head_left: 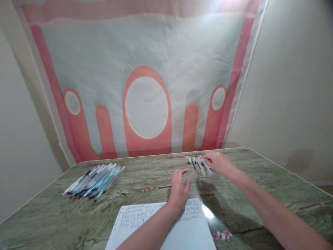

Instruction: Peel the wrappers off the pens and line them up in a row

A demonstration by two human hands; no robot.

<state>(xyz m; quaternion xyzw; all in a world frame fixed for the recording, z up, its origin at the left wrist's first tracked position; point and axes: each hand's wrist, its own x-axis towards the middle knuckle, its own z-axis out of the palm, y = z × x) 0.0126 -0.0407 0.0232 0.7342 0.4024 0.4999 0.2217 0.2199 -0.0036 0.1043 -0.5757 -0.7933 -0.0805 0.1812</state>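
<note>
My right hand [219, 162] reaches to the far side of the table, its fingers drawn together over the far end of a pen [207, 168]. That pen lies at the right of a short row of clear-barrelled pens [198, 164] with dark caps or tips; the exact grip is partly hidden by the fingers. Nearer to me, my left hand [179, 190] hovers or rests just past the top edge of a paper sheet [186, 236] covered with handwriting in its upper part. Its fingers are curved, the thumb stands apart, and nothing shows between them.
A large heap of pens [95, 181], several with coloured barrels, lies on the left of the wood-patterned table [145, 173]. Behind the table's far edge hangs a pink and grey cloth [179, 52]. Light reflects off the tabletop right of the paper.
</note>
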